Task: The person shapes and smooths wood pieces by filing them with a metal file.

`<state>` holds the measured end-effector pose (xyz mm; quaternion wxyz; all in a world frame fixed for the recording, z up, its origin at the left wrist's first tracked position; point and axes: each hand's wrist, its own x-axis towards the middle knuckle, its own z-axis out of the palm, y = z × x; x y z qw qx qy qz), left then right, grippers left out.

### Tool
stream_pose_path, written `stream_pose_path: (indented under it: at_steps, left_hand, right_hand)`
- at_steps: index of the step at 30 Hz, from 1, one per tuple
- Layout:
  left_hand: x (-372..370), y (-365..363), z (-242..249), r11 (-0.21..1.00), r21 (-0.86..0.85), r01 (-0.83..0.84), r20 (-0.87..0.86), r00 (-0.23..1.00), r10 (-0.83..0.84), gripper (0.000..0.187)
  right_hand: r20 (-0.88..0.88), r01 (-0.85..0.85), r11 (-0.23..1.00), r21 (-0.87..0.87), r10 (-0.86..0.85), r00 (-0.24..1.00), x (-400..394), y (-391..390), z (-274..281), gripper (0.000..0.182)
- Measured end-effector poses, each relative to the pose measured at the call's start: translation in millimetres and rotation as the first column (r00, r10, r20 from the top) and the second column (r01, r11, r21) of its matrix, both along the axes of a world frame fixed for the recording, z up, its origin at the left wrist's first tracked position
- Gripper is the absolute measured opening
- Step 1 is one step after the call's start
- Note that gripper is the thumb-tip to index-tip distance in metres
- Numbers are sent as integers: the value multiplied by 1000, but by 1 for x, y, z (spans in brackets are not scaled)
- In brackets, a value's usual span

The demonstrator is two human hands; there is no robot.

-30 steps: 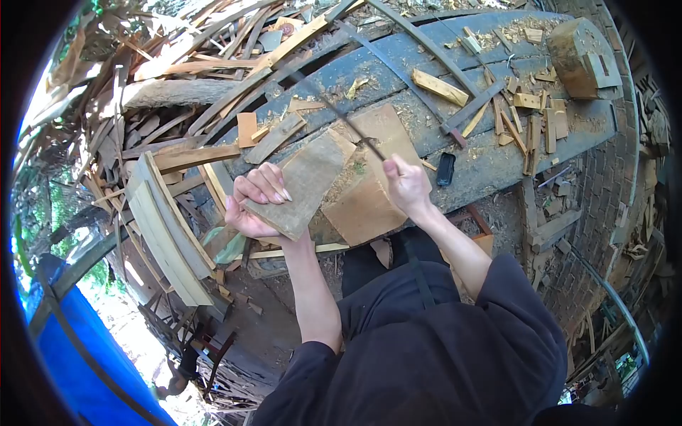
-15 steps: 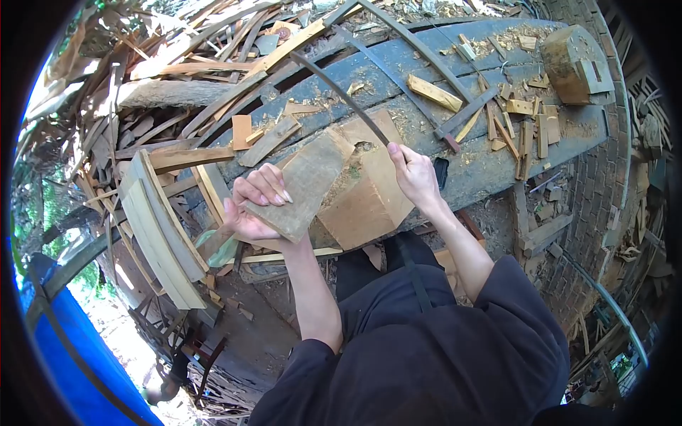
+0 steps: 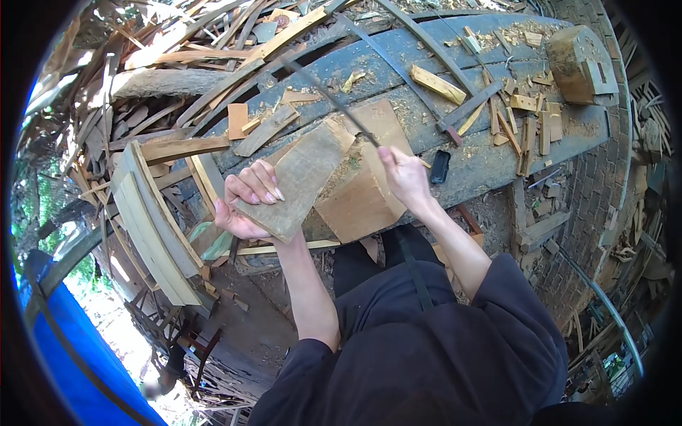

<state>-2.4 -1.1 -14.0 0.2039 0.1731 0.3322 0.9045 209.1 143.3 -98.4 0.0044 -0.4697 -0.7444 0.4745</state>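
Observation:
My left hand (image 3: 249, 195) is closed around the lower left edge of a flat, grey-brown wooden board (image 3: 298, 177), which is tilted. My right hand (image 3: 406, 179) grips the near end of a long, narrow, dark machete-like blade (image 3: 330, 96). Its handle is hidden in the fist, and the blade points up and left, blurred, past the board's top corner. Below and right of the board lies a pale, angular wooden block (image 3: 361, 206), with wood chips where the two overlap.
The dark plank bench (image 3: 490, 160) carries shavings, offcuts, a framing square (image 3: 469, 110) and a small black case (image 3: 440, 167). A big wooden block (image 3: 579, 64) stands at its far right. Curved pale boards (image 3: 153, 227) lean at left, near heaped scrap wood (image 3: 170, 85).
My right hand and the blade have moved slightly left and down. The board in my left hand has shifted a little left. More of the black case shows.

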Motion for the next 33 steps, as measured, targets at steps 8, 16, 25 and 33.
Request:
stream_pose_path:
  at_steps: [8,16,25,33]
  left_hand:
    - [3,3,-1,1000,25,-9,19,1000,8,51]
    - [5,1,2,998,-45,-44,-3,999,43,51]
    - [4,2,1,1000,-26,-7,-11,1000,7,52]
    - [11,2,2,999,-34,-20,-15,1000,19,51]
  right_hand:
    - [20,-35,999,21,34,999,-12,15,18,60]
    - [111,-167,977,130,153,982,-6,19,-18,62]
    - [169,-195,978,68,181,969,10,3,-46,65]
    - [189,-171,984,42,161,969,19,-10,-64,61]
